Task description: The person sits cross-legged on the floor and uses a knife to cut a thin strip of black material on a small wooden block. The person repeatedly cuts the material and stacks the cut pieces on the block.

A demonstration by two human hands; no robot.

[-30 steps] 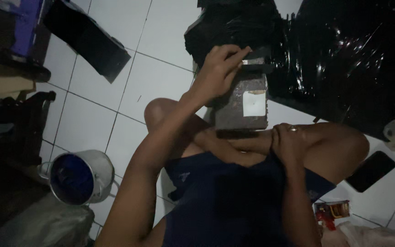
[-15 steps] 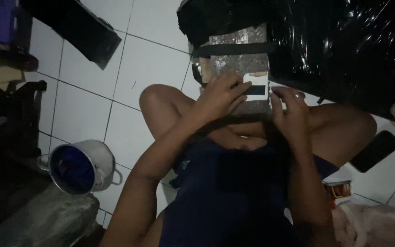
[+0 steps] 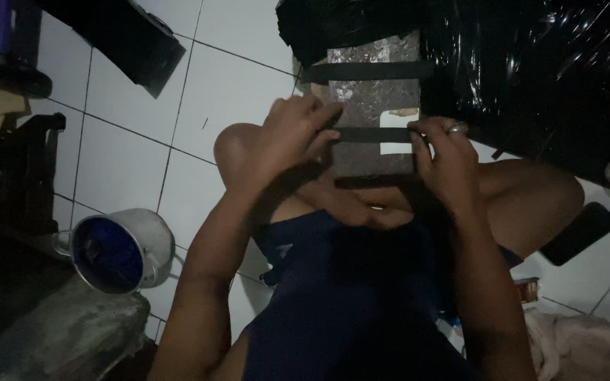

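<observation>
Left hand (image 3: pixel 292 137) and right hand (image 3: pixel 443 159) pinching black strip (image 3: pixel 372 135) ends, stretched across grey slab (image 3: pixel 374 99) between them

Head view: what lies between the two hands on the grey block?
A black strip spans the block from left hand to right hand, crossing a white patch.

White tiled floor (image 3: pixel 227 92) under me, things scattered around.
I sit on it with a metal pot (image 3: pixel 118 250) by my left side, crumpled black plastic sheeting (image 3: pixel 531 63) ahead to my right, a dark flat phone (image 3: pixel 579 233) by my right knee, pale cloth (image 3: pixel 587 346) beside it.
</observation>
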